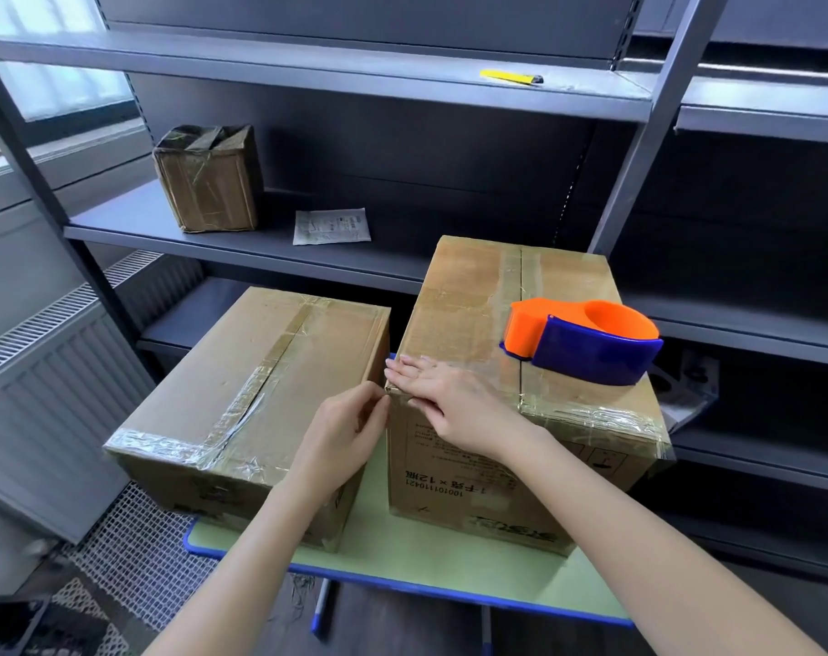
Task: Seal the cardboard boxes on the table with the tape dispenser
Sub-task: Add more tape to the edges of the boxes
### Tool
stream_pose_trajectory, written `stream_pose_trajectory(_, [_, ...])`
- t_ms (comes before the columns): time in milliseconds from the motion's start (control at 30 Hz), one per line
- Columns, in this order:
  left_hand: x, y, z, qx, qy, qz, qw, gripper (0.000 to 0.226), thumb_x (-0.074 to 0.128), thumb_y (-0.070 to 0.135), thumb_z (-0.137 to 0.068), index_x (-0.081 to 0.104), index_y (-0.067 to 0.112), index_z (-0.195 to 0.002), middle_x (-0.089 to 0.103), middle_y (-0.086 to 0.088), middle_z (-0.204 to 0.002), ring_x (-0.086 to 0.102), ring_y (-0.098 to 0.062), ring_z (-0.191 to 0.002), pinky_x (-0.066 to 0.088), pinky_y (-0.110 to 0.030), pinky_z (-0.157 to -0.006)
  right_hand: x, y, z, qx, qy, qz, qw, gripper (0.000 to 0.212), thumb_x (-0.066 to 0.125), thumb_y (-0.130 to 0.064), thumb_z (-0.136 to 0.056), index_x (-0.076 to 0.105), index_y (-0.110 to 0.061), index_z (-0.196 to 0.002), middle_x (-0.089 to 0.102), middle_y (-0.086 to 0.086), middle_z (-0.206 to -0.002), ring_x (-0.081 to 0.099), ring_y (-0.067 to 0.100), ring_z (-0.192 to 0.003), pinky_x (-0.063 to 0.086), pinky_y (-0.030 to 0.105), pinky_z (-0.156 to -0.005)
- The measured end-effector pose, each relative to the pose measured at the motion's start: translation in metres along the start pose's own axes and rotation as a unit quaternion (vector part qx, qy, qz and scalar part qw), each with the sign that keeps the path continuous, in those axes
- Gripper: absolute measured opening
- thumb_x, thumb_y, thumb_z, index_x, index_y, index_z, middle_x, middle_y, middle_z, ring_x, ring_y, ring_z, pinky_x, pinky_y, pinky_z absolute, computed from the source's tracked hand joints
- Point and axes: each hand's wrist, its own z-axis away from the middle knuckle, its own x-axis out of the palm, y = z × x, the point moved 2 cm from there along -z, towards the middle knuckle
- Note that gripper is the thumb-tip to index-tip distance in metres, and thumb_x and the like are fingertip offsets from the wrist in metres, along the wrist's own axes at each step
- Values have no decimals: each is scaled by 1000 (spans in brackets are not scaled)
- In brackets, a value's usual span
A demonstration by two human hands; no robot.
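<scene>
two boxes sit on the table (402, 556), side by side w/ a narrow gap. left box (241, 385) has tape down its centre seam and across the near top edge, wrinkled but closed, so it looks done. right box (511, 371) also has tape along the centre seam and a band over the near edge; flaps are shut.

dispenser (587, 340) is parked on top of the right box, near its right side, nobody holding it.

both hands are at the right box's near-left top corner. right hand (454, 409) lies flat on the lid, fingers together and pressed down, prob smoothing tape onto the corner. left hand (350, 433) is in the gap just beside that corner, thumb and fingertips pinched at the edge; can't tell if there's a tape end between them, too clear to see.

my read: task is nearly over, only the corner press-down left. far edges of both boxes aren't visible enough to judge.
</scene>
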Motion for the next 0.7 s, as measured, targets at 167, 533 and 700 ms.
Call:
stream_pose_trajectory(167, [-5,1,0,-21,-32,40,998,17,52,33,-85,61,19,-83,65,10,-72,61,-15,-65,50,-35,-64,4,2,-2,-7,11,-1,1000,47,46,-8,-96,37,-15,-142,32,-5,-150,22,10,-142,14,23,-116])
stream_pose_trajectory(533, [-27,6,-36,30,-45,-179,982,53,48,68,-67,60,17,-67,59,8,-57,50,-9,-51,42,-25,-51,3,3,-1,-7,7,1,1000,50,46,-7,-95,34,-15,-144,30,-4,-151,22,12,-142,17,28,-117])
stream_pose_trajectory(700, [-24,6,-39,19,-83,-115,990,37,51,61,-69,54,23,-69,54,14,-59,52,-5,-60,45,-27,-57,1,1,-1,-6,0,6,1000,51,44,-8,-97,30,-13,-145,28,-1,-152,21,12,-142,11,21,-114])
